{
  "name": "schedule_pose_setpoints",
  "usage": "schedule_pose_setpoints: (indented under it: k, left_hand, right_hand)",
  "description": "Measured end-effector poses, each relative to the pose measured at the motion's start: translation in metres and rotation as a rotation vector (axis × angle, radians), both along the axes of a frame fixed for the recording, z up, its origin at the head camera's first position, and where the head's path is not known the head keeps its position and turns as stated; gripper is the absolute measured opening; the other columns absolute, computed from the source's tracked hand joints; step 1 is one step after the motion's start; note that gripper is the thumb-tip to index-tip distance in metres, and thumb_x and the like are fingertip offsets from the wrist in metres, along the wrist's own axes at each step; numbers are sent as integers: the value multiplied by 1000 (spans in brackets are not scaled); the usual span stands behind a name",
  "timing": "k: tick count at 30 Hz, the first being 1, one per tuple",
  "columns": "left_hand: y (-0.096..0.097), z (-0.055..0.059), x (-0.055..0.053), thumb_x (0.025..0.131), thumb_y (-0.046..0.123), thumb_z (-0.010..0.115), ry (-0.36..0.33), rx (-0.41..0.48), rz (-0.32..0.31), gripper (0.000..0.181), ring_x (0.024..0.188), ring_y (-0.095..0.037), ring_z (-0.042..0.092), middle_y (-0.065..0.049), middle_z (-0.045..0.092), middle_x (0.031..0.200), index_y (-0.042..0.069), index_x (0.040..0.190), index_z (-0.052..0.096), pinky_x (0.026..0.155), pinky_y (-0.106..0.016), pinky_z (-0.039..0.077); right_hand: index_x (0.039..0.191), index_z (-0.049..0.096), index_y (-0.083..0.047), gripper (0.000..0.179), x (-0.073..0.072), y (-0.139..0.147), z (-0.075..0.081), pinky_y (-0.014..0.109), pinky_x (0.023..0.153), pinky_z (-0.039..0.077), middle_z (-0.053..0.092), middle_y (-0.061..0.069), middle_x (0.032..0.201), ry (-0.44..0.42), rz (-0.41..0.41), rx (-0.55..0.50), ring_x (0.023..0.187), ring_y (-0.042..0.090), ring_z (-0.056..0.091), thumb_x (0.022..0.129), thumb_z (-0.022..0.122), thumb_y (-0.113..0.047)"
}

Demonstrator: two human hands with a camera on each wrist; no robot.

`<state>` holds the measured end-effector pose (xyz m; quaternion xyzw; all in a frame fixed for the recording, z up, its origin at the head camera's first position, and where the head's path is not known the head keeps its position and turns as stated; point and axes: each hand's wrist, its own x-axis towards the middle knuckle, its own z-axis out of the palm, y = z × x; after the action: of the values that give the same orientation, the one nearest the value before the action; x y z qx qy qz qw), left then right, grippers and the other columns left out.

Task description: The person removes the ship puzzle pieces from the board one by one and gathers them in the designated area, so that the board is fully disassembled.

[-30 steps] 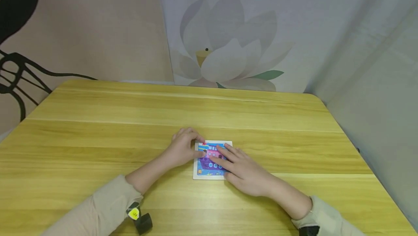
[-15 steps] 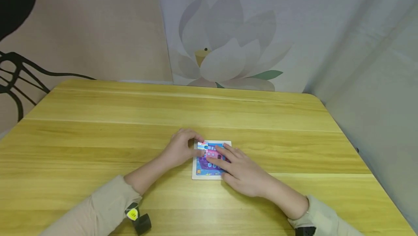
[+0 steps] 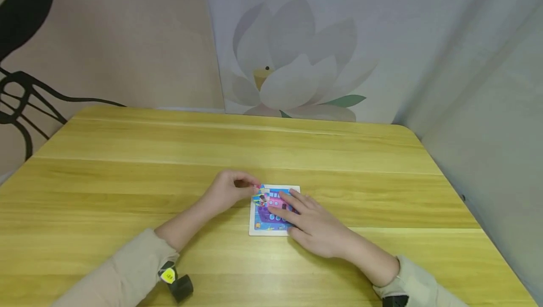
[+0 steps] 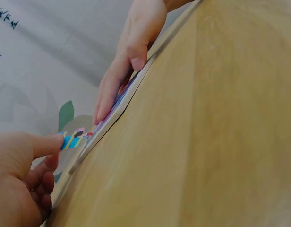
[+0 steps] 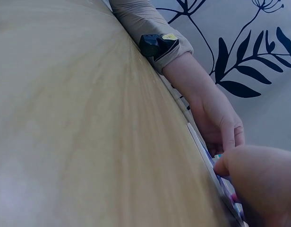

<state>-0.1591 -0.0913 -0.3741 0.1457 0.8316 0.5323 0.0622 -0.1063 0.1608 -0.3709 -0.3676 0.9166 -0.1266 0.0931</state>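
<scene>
A small square jigsaw puzzle with a white border lies on the wooden table, printed with a purple and pink ship on blue. At its upper left corner my left hand pinches a puzzle piece with blue and yellow stripes between thumb and fingertips. In the left wrist view this piece is tilted up, with its far end close to the puzzle's edge. My right hand rests on the puzzle's right side, fingers extended over the picture and hiding part of it. Its thumb lies along the near border in the left wrist view.
The wooden table extends all around the puzzle. Behind it hangs a pale backdrop with a flower print, and a grey curtain borders the right side. A black camera is strapped near the left sleeve.
My left hand has drawn back a little to the left, and the striped piece has come up tilted out of the puzzle's upper left corner. The right hand stays on the puzzle.
</scene>
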Motion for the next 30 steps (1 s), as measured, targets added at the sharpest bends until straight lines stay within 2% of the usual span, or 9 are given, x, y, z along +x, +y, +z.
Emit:
schedule_pose_setpoints:
  k: [3,7,18,24,30]
  left_hand:
    - [-5,1,-2,84,9,73,-33,40,17,9,80,-22,56,-2,67,88,9,93,75,68,-31,48]
    - [-14,1,-4,84,10,74,-46,58,27,10,78,-23,56,-3,68,86,7,94,75,64,-28,47]
    - [-40,1,-6,84,10,74,-50,43,35,12,80,-23,56,-5,69,89,4,95,75,66,-29,46]
    - [-59,4,-4,85,11,73,-52,18,53,14,82,-23,57,-8,70,95,3,97,74,65,-27,48]
    - [-80,5,-1,86,13,73,-27,-19,68,16,80,-22,57,-7,70,93,3,98,74,64,-27,47]
  right_hand:
    - [150,28,-37,48,0,0,-1,43,113,8,11,0,159,-6,-2,-2,144,22,2,103,36,-30]
    - [150,27,-39,49,-1,1,-2,44,113,7,10,-1,159,-9,-5,-2,144,22,1,103,36,-30]
    - [149,28,-39,48,-1,1,-2,44,113,6,9,-1,159,-29,-14,-12,144,22,1,103,36,-30]
    - [150,28,-38,48,-1,2,-2,44,113,6,8,-1,159,-30,-9,-10,144,21,0,103,35,-31]
    - [150,28,-38,48,-1,2,-2,44,113,6,8,-1,159,-29,-8,-19,144,21,0,103,36,-30]
